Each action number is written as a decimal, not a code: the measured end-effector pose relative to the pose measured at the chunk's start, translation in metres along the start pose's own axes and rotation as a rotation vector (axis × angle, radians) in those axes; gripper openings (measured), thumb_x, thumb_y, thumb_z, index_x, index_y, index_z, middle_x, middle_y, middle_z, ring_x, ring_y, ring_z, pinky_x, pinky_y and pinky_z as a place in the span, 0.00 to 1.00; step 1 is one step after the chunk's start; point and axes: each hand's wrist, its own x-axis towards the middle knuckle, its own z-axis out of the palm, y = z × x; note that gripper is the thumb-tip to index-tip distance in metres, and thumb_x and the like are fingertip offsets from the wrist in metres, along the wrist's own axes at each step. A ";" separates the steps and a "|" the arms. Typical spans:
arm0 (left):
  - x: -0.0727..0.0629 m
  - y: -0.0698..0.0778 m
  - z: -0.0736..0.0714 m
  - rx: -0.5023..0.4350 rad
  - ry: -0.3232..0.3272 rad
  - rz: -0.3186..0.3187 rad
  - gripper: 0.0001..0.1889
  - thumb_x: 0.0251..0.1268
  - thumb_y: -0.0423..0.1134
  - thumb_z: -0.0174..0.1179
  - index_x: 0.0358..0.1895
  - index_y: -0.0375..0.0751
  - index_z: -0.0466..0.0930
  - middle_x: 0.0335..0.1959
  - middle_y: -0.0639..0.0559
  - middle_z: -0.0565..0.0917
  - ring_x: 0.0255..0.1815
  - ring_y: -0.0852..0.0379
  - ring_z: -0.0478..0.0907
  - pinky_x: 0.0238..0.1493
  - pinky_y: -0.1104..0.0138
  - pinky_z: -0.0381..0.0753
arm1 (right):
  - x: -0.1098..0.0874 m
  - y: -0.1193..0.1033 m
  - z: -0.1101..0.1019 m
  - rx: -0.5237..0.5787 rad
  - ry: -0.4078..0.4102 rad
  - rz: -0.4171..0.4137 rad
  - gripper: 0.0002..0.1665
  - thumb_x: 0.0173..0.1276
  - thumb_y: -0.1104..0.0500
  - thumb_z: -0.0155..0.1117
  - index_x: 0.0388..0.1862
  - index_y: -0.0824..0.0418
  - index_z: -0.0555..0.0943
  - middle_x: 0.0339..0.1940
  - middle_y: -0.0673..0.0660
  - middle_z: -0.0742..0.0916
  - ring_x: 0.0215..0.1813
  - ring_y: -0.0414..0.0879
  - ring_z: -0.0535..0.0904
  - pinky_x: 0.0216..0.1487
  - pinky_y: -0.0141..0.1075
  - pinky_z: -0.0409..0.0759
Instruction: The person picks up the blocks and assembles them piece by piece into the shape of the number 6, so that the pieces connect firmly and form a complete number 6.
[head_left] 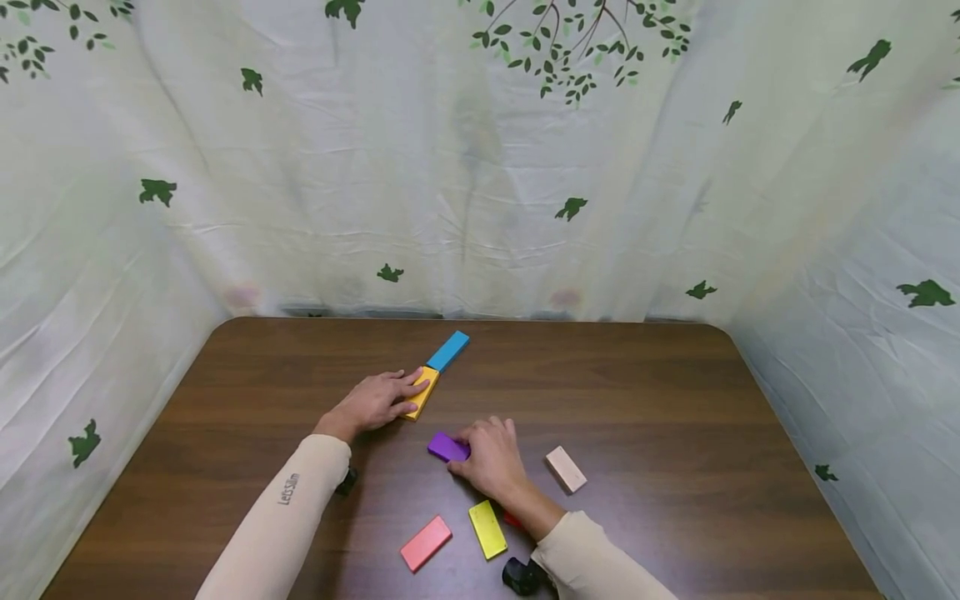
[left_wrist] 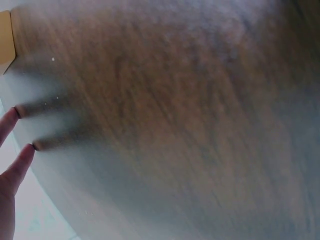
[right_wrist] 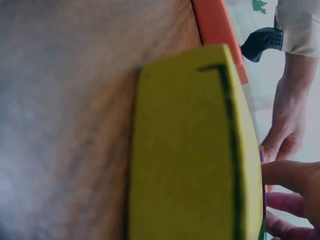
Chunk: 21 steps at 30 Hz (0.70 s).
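My left hand [head_left: 382, 400] rests its spread fingers across an orange-yellow rectangular block [head_left: 423, 398] on the brown table [head_left: 637, 392]. That block's far end meets a blue block [head_left: 448, 351], the two forming a slanting row. Two straight fingers [left_wrist: 20, 167] reach the tabletop in the left wrist view, beside a corner of the orange-yellow block [left_wrist: 6, 40]. To the right and nearer, my right hand [head_left: 491, 458] pinches a purple block [head_left: 447, 447] between thumb and fingers. The purple block lies low over the table, its right end covered by the hand.
Nearer me lie a pink block [head_left: 426, 543] and a yellow block [head_left: 487, 530]. A red block [head_left: 513, 521] is mostly hidden under my right forearm. Right of that hand lies a pale beige block [head_left: 566, 470]. Behind the table hangs a white leaf-print curtain [head_left: 450, 167].
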 end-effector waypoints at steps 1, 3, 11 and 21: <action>0.000 0.000 0.000 -0.001 -0.001 0.000 0.28 0.70 0.47 0.56 0.70 0.45 0.66 0.73 0.45 0.63 0.69 0.34 0.63 0.65 0.42 0.62 | 0.001 0.000 0.000 -0.004 -0.003 -0.002 0.20 0.48 0.46 0.78 0.40 0.52 0.89 0.31 0.46 0.87 0.34 0.41 0.72 0.38 0.36 0.60; 0.000 -0.001 0.000 -0.002 0.000 0.001 0.28 0.69 0.46 0.56 0.70 0.44 0.66 0.73 0.45 0.63 0.69 0.34 0.63 0.64 0.42 0.63 | 0.003 -0.001 -0.001 -0.008 -0.008 -0.011 0.20 0.48 0.45 0.78 0.38 0.53 0.89 0.29 0.46 0.86 0.34 0.41 0.72 0.38 0.36 0.61; 0.000 -0.001 0.000 -0.002 0.007 0.010 0.27 0.70 0.46 0.56 0.70 0.44 0.67 0.72 0.44 0.64 0.68 0.33 0.63 0.63 0.42 0.64 | 0.012 -0.006 0.001 0.005 -0.043 -0.013 0.20 0.48 0.44 0.78 0.37 0.54 0.89 0.30 0.46 0.87 0.34 0.41 0.73 0.38 0.36 0.62; 0.001 -0.001 -0.001 0.003 0.004 0.011 0.28 0.69 0.47 0.56 0.70 0.44 0.67 0.72 0.43 0.64 0.68 0.33 0.63 0.63 0.42 0.63 | 0.027 -0.010 0.003 0.013 -0.085 -0.025 0.19 0.49 0.44 0.78 0.37 0.53 0.89 0.30 0.45 0.86 0.33 0.40 0.71 0.38 0.35 0.61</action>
